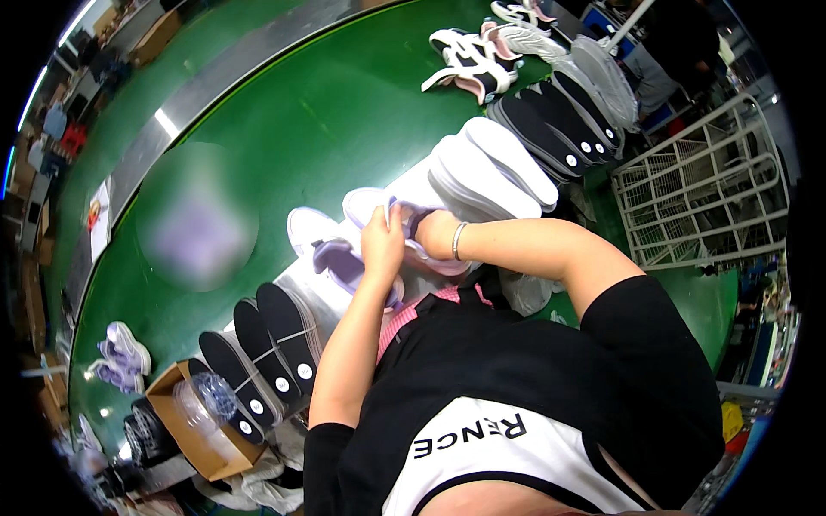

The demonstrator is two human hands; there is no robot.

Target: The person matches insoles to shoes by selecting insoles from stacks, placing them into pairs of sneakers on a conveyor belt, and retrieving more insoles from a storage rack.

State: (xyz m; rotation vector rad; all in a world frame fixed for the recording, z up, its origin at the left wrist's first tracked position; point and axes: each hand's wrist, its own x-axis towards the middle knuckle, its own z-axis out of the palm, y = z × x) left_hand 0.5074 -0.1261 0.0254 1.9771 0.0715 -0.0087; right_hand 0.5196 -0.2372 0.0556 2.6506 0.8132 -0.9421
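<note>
A white and lavender sneaker (364,203) lies in front of me with its opening toward me. My left hand (381,247) is closed on the upper edge of its opening, thumb raised. My right hand (436,235), with a bracelet at the wrist, reaches into the shoe, and its fingers are hidden inside. Just left of it sits a matching sneaker (311,230), partly behind my left forearm. To the right of my hands lies a stack of white insoles (486,176).
Bundled black insoles (288,331) and a cardboard box (228,460) holding clear plastic stand at left. More black insoles (551,129) and strappy shoes (473,64) lie far right on the green surface (344,95). A white wire rack (701,193) stands at right. Lavender shoes (123,357) lie far left.
</note>
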